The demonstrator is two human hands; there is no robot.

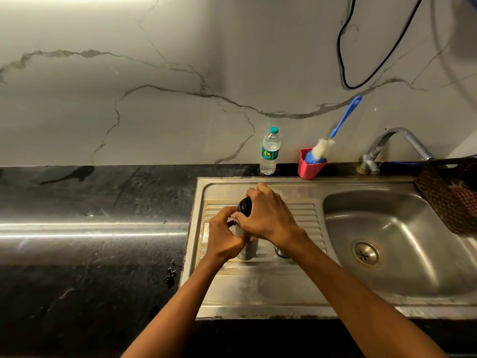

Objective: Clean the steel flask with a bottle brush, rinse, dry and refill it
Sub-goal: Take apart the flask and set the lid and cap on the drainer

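The steel flask (247, 250) stands upright on the ribbed drainboard (304, 215) of the sink. My left hand (224, 235) grips its steel body from the left. My right hand (265, 215) curls round the black cap (244, 205) on top. Both hands hide most of the flask. A second small steel piece (281, 253) shows just under my right wrist. The bottle brush (333, 134), blue handle with white and blue bristles, stands head down in a red cup (309, 167) at the back of the sink.
A clear plastic water bottle (269, 152) with a teal cap stands against the wall behind the drainboard. The tap (387, 146) curves over the steel basin (387, 244) on the right. A woven basket (449, 197) sits at the basin's far right. Black counter (90, 228) spreads left.
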